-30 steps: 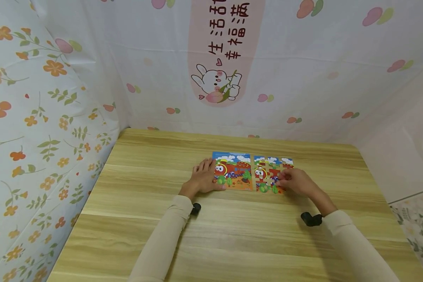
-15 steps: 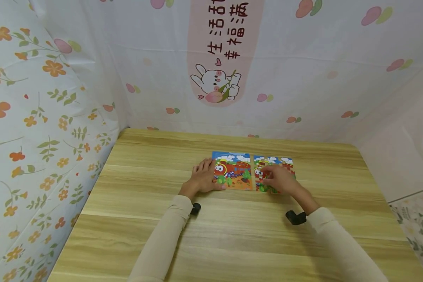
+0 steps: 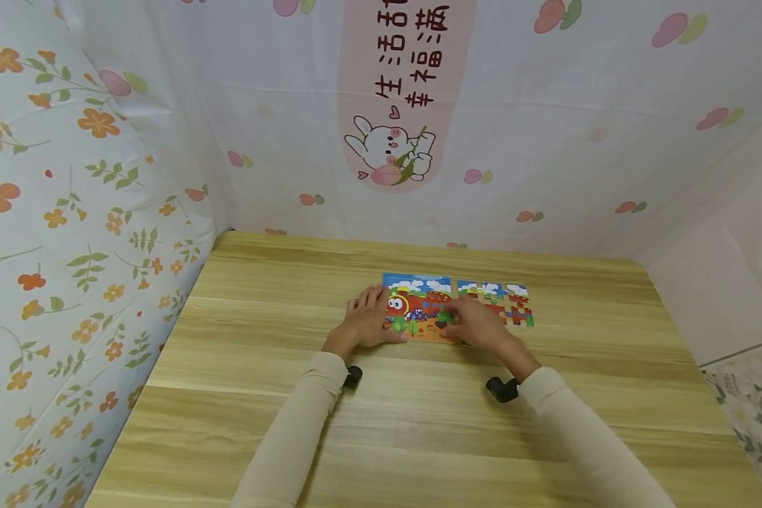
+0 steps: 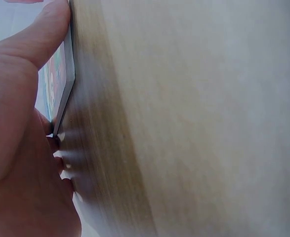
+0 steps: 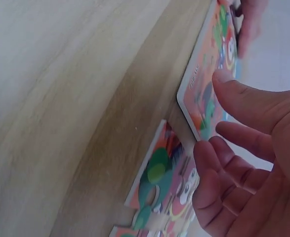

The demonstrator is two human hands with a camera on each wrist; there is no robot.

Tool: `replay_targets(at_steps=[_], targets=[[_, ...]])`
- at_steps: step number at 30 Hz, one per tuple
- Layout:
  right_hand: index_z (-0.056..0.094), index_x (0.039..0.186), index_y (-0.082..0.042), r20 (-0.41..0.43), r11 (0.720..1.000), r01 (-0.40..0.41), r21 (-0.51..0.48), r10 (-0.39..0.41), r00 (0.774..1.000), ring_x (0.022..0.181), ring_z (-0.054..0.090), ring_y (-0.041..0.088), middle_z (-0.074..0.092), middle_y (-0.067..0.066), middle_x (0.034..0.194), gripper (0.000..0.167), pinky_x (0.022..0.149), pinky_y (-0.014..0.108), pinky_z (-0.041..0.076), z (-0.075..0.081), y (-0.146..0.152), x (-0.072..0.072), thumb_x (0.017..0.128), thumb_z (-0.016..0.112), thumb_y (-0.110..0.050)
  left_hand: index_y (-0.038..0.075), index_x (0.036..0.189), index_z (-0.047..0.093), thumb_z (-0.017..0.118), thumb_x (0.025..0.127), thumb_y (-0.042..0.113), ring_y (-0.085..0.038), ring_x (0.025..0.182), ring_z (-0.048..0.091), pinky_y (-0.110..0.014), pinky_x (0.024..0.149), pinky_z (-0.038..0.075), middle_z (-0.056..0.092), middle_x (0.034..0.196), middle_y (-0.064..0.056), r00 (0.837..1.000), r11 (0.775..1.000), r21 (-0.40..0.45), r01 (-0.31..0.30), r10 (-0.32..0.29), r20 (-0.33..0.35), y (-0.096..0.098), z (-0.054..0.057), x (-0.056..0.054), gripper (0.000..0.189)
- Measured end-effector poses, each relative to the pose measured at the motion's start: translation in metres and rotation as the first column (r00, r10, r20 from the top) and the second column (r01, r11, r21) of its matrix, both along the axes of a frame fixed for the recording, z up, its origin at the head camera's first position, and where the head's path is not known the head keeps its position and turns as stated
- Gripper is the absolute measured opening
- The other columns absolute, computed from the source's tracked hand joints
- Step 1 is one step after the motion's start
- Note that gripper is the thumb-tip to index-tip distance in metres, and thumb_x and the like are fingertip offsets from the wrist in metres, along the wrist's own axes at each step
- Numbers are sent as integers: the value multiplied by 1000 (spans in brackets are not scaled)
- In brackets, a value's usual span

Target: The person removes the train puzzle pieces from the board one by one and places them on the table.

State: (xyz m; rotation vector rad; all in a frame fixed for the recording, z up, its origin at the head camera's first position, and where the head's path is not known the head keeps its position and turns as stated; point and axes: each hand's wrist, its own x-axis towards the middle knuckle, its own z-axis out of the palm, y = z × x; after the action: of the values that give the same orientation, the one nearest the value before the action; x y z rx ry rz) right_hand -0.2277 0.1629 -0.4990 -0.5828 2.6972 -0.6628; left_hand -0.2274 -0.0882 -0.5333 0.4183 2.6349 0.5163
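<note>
basically: left hand (image 3: 367,323) lies flat, fingers straight, pinning the colourful cartoon train picture board (image 3: 419,305)'s near-left edge to the wooden bench (image 3: 381,423). right hand (image 3: 476,326), fingers loosely spread and holding nothing, hovers between board and the loose jigsaw pieces (image 3: 511,303) just right. keep the board pinned; slide pieces in low.

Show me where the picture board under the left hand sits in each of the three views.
Head: the picture board lies mid-table, between both hands.
Left wrist: its thin edge runs along the upper left, beside the left hand.
Right wrist: upper right, above the loose puzzle pieces.
Shared landmark: the wooden table.
</note>
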Motion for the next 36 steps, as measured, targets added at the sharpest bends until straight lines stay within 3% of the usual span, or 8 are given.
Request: replay_targets(at_steps=[4, 7, 16, 23, 31, 36], targets=[[70, 114, -3, 7, 997, 36, 71, -36, 999, 88, 55, 21, 66, 12, 108, 36, 70, 35, 51, 0, -5, 1, 86, 79, -23, 14, 161, -3, 61, 86, 69, -27, 154, -2, -51, 118, 11, -2, 168, -7, 1000, 1000, 10, -2, 2, 1, 1, 1, 1, 112], [69, 113, -2, 0, 994, 39, 103, -40, 999, 89, 57, 22, 65, 14, 112, 35, 71, 36, 52, 0, -8, 1, 87, 79, -23, 14, 161, -2, 61, 85, 69, -27, 154, -1, -51, 118, 12, -1, 168, -7, 1000, 1000, 7, -3, 3, -4, 1, 2, 1, 113], [66, 107, -1, 39, 990, 24, 136, -30, 999, 83, 55, 21, 65, 11, 102, 31, 76, 39, 52, -1, -11, -5, 86, 79, -21, 15, 161, -2, 60, 85, 70, -27, 154, -2, -52, 118, 10, -2, 168, -7, 1000, 1000, 3, -11, 11, 5, 0, 0, 0, 113], [61, 99, -3, 88, 996, 25, 84, -32, 996, 77, 52, 21, 64, 9, 94, 25, 69, 35, 47, -1, -10, -8, 86, 79, -15, 15, 161, -1, 61, 85, 69, -27, 154, -1, -51, 118, 11, -1, 168, -8, 1000, 1000, 3, -8, 8, -3, 1, 1, 1, 111], [56, 96, -7, 73, 999, 38, 25, -40, 997, 70, 49, 19, 59, 4, 82, 24, 64, 32, 41, 2, -9, -4, 88, 76, -15, 12, 161, 2, 62, 88, 64, -30, 154, 2, -52, 118, 11, 2, 167, -11, 1000, 1000, 2, 0, 0, -11, 1, 11, 6, 108], [54, 94, -6, 88, 998, 46, -44, -43, 995, 67, 49, 17, 58, 3, 77, 20, 63, 31, 40, 2, -6, -3, 90, 73, -10, 12, 161, 1, 61, 88, 65, -29, 154, 0, -52, 119, 10, 0, 167, -11, 1000, 1000, 4, 0, 0, -7, 1, 10, 6, 108]])
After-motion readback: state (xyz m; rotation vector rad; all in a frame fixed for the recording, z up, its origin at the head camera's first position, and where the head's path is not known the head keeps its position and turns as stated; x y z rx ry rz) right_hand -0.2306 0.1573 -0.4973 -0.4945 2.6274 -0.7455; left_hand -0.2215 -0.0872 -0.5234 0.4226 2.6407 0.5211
